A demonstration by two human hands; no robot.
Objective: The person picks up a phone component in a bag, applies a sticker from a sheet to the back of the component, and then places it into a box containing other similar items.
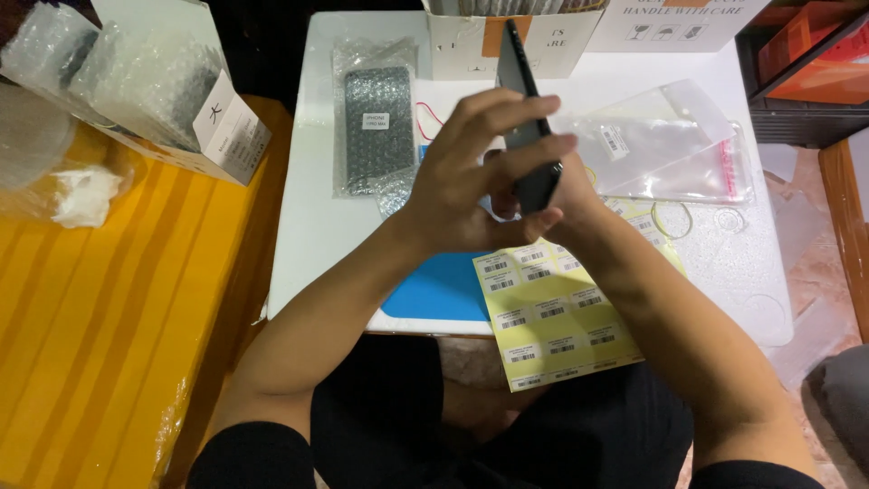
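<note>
Black phone (523,118) held edge-on above the white counter (317,226), near its middle, left hand (471,172) wrapped across the front with fingers closed on it, right hand (566,195) mostly hidden behind and gripping the lower end, probably to steady it while turned for a look along the edge. Laid within easy reach around the phone: bubble-wrapped pouch (378,127) to its left, clear bags (665,145) to its right, blue mat (444,290) and yellow label sheet (552,317) just below.
</note>
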